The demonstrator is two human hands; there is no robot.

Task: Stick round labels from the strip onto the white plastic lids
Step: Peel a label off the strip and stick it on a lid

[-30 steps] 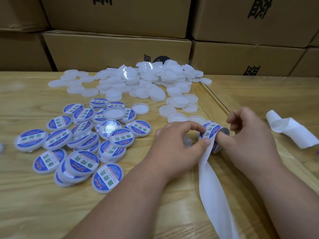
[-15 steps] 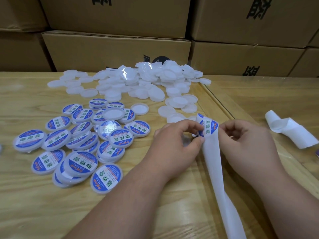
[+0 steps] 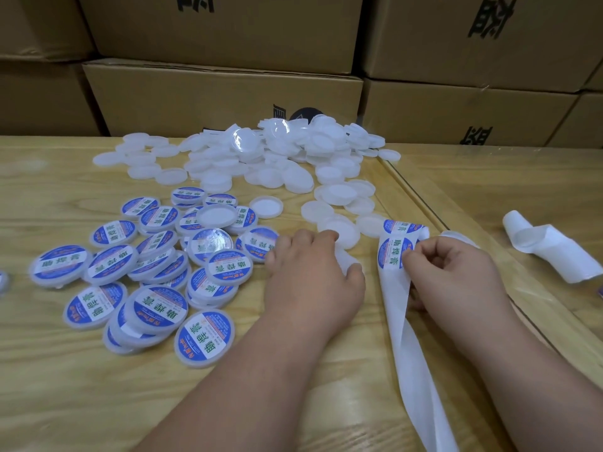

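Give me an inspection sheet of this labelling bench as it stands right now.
Surface: wooden table, a seam on its right side.
Job's things: label strip with a blue round label; pile of plain white lids at the back; labelled lids on the left.
Clutter: used backing paper, curled, on the right.
Grippers: left hand holds a plain lid; right hand pinches the strip.
Cables: nothing seen.
Surroundings: stacked cardboard boxes behind the table.

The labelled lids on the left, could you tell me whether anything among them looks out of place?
Yes: one unlabelled white lid lies on top of the labelled lids, apart from the plain pile behind. Otherwise nothing looks damaged or spilled.
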